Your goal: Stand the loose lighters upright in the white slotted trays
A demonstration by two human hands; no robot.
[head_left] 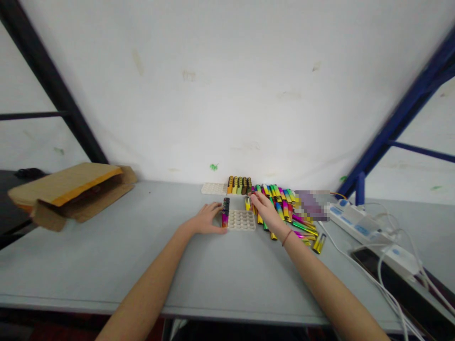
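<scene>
My left hand [208,219] rests flat on the grey table [106,246], fingers spread, touching the left edge of a white tray with round holes [242,220]. Two or three colourful rainbow tubes [225,213] stand upright in the tray's left column, right by my left fingers. My right hand [265,208] reaches over a pile of shiny rainbow tubes [284,203] lying on the table, fingers curled and pinching a yellow tube [247,202] at the tray's far right corner.
A second white tray [213,188] with a row of upright tubes [239,185] stands against the white wall. An open cardboard box [71,192] lies at the left. White power strips [355,222] with cables and a dark phone [369,258] lie at the right.
</scene>
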